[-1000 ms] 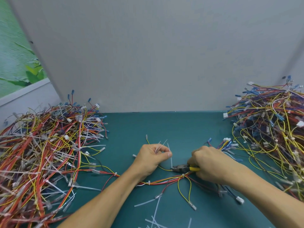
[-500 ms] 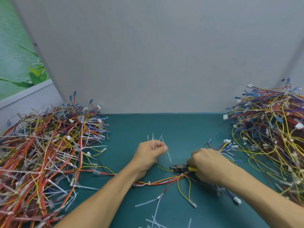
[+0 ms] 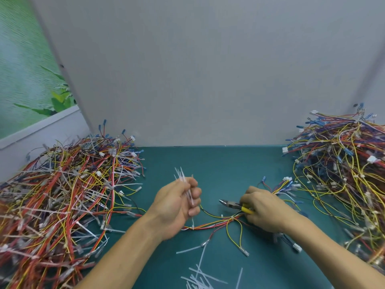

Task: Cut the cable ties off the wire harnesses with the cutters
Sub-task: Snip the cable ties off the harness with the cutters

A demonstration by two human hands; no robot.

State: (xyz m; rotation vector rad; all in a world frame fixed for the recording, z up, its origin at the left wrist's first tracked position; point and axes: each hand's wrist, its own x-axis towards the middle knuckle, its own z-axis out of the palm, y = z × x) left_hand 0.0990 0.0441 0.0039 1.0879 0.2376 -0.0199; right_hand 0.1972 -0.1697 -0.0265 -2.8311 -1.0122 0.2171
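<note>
Teal mat (image 3: 218,163) passable btwn L harness pile (image 3: 62,195) & R harness pile (image 3: 343,163); grey panel (image 3: 198,80) walls rear; cut ties (image 3: 200,276) litter front.

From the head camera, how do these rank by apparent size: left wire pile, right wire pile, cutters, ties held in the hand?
1. left wire pile
2. right wire pile, though the frame cuts it off
3. held ties and cutters: alike, both partly hidden
</note>
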